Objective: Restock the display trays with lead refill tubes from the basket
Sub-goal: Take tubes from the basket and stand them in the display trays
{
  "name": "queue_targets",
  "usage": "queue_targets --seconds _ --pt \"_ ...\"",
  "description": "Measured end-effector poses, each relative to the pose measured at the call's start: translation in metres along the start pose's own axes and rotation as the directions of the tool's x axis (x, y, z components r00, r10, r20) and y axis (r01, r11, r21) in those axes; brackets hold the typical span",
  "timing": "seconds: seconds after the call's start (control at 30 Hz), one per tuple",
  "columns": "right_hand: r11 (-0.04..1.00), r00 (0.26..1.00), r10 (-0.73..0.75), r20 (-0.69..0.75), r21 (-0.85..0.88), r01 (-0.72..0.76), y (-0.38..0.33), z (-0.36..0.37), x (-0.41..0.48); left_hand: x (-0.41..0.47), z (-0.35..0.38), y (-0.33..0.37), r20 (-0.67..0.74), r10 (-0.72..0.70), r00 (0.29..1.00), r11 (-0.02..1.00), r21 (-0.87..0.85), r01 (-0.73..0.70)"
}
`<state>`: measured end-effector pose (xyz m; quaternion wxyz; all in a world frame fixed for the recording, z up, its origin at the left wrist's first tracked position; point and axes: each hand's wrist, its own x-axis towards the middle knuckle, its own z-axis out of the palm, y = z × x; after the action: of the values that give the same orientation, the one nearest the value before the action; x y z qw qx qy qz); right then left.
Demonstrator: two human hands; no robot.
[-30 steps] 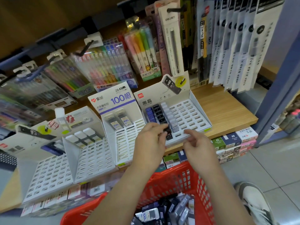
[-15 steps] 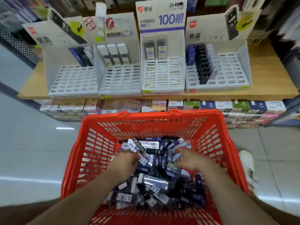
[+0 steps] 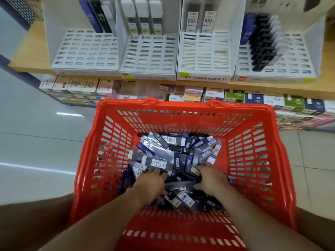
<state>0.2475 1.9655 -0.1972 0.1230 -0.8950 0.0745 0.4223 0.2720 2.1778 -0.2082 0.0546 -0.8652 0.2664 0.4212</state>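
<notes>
A red plastic basket [image 3: 253, 142] stands below me, holding a loose pile of lead refill tubes [image 3: 163, 154] in black, blue and clear cases. My left hand [image 3: 152, 183] and my right hand [image 3: 211, 178] are both down in the pile near its front, fingers pointing into the tubes, fingertips partly hidden. Above, four white slotted display trays stand on a wooden shelf: the leftmost tray [image 3: 85, 51] holds three tubes at the back, the second tray [image 3: 148, 53] three, the third tray [image 3: 204, 55] two, and the right tray [image 3: 297, 58] several rows of blue, black and clear tubes.
The wooden shelf [image 3: 27, 57] carries the trays and ends at the left. Under its edge runs a row of small stationery boxes [image 3: 235, 96]. Grey tiled floor [image 3: 36, 142] lies to the left and right of the basket.
A second ago both hands were up at the right tray. They dropped into the basket and now sit lower in the pile, a little closer together, and my view has tipped down over the basket.
</notes>
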Motion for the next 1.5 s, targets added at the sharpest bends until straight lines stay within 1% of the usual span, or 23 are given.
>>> queue_targets --seconds 0.07,0.13,0.23,0.27,0.33,0.4,0.43,0.5,0.53,0.57,0.63,0.67,0.7,0.77,0.87,0.93,0.97,1.07,1.13,1.23,1.33,1.43,1.5 --pt "1.000 1.000 -0.014 0.019 0.026 0.013 -0.001 -0.007 0.002 -0.002 0.006 -0.001 -0.047 0.021 0.999 0.998 -0.059 -0.024" --pt "0.990 0.999 0.013 0.029 0.137 -0.017 -0.002 -0.018 0.005 -0.004 0.000 -0.005 -0.088 -0.015 0.996 0.973 -0.230 -0.006" --pt "0.937 0.997 0.048 0.058 0.344 -0.065 0.000 -0.041 0.005 -0.005 -0.015 -0.015 -0.072 -0.117 0.991 0.854 -0.517 0.063" --pt "0.876 0.996 0.033 0.079 0.477 -0.066 0.003 -0.049 0.004 -0.007 -0.020 -0.017 -0.026 -0.133 0.991 0.762 -0.642 0.086" --pt "0.661 0.993 -0.021 0.118 0.747 -0.075 0.006 -0.065 -0.006 -0.012 -0.032 -0.017 0.085 -0.117 0.990 0.454 -0.882 0.129" --pt "0.484 0.996 -0.065 0.068 0.875 -0.029 0.011 -0.071 -0.011 -0.019 -0.045 -0.014 0.148 -0.092 0.985 0.153 -0.975 0.161" --pt "0.432 0.997 -0.072 0.030 0.902 0.004 0.012 -0.073 -0.013 -0.024 -0.053 -0.012 0.152 -0.089 0.984 0.050 -0.986 0.157" --pt "0.368 0.993 -0.096 -0.064 0.925 0.096 0.005 -0.079 -0.023 -0.031 -0.067 -0.008 0.139 -0.098 0.985 -0.043 -0.990 0.136" --pt "0.333 0.988 -0.117 -0.096 0.934 0.130 -0.001 -0.082 -0.028 -0.034 -0.073 -0.007 0.137 -0.106 0.985 -0.032 -0.990 0.134" --pt "0.298 0.982 -0.145 -0.119 0.941 0.158 -0.007 -0.086 -0.033 -0.038 -0.080 -0.006 0.134 -0.111 0.985 0.027 -0.990 0.138" --pt "0.271 0.961 -0.215 -0.175 0.935 0.230 -0.022 -0.097 -0.045 -0.048 -0.095 -0.008 0.099 -0.082 0.992 0.249 -0.961 0.117" --pt "0.310 0.948 -0.235 -0.213 0.908 0.281 -0.027 -0.104 -0.052 -0.054 -0.104 -0.009 0.082 -0.053 0.995 0.321 -0.942 0.095" --pt "0.393 0.933 -0.253 -0.256 0.854 0.341 -0.031 -0.112 -0.056 -0.061 -0.114 -0.011 0.072 -0.019 0.997 0.356 -0.932 0.074" --pt "0.554 0.902 -0.310 -0.299 0.714 0.427 -0.035 -0.127 -0.062 -0.075 -0.132 -0.018 0.050 0.047 0.998 0.370 -0.929 0.029" --pt "0.699 0.881 -0.366 -0.300 0.536 0.473 -0.040 -0.148 -0.071 -0.095 -0.157 -0.030 0.043 0.084 0.996 0.329 -0.944 0.013" --pt "0.766 0.876 -0.399 -0.270 0.427 0.480 -0.044 -0.154 -0.077 -0.109 -0.174 -0.033 0.018 0.094 0.995 0.333 -0.943 -0.015" --pt "0.762 0.877 -0.412 -0.247 0.435 0.481 -0.047 -0.154 -0.081 -0.116 -0.183 -0.033 0.002 0.097 0.995 0.346 -0.938 -0.031" --pt "0.611 0.899 -0.422 -0.119 0.695 0.379 -0.054 -0.148 -0.092 -0.130 -0.203 -0.034 -0.043 0.084 0.996 0.469 -0.880 -0.078" --pt "0.503 0.896 -0.440 -0.062 0.810 0.303 -0.058 -0.143 -0.094 -0.137 -0.210 -0.031 -0.109 0.074 0.991 0.549 -0.826 -0.132" --pt "0.298 0.881 -0.469 -0.061 0.928 0.223 -0.065 -0.139 -0.097 -0.133 -0.209 -0.031 -0.258 0.011 0.966 0.525 -0.821 -0.225" --pt "0.079 0.854 -0.516 -0.066 0.989 0.125 -0.071 -0.139 -0.102 -0.125 -0.205 -0.028 -0.361 0.020 0.932 0.515 -0.795 -0.319" --pt "0.034 0.850 -0.516 -0.108 0.989 0.147 -0.071 -0.138 -0.099 -0.118 -0.203 -0.025 -0.439 0.012 0.898 0.574 -0.733 -0.366" --pt "0.024 0.858 -0.494 -0.142 0.984 0.176 -0.067 -0.140 -0.094 -0.116 -0.204 -0.024 -0.460 -0.011 0.888 0.543 -0.748 -0.381"
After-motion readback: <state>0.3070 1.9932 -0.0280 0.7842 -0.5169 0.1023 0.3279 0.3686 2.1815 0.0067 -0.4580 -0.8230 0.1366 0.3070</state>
